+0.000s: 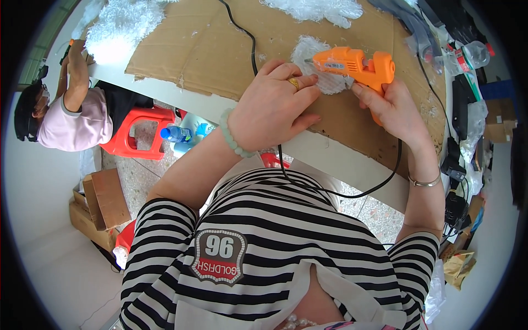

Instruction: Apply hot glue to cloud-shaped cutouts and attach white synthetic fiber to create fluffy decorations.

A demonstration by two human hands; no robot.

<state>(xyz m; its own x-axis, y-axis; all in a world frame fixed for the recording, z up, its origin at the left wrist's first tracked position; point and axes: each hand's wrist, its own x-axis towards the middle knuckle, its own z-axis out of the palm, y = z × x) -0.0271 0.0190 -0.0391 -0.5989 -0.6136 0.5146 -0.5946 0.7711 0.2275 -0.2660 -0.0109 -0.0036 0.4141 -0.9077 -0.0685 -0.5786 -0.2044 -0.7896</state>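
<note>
An orange hot glue gun [357,63] is gripped by its handle in my right hand [395,109], with its nozzle pointing left. Below the nozzle, a small white fuzzy fabric piece [333,83] lies on the brown cardboard [192,55]. My left hand [272,104] rests over the near left edge of that piece, its fingers loosely bent and the thumb spread apart. Those fingertips are close to the nozzle. Whether glue is coming out cannot be made out.
White fluffy material [127,25] sits at the far left, with another fluffy piece [316,8] at the far edge. A black cable [360,193] loops in front of me. To the left, another person [77,118] works beside a red stool [137,132]. Plastic bottles [476,55] stand right.
</note>
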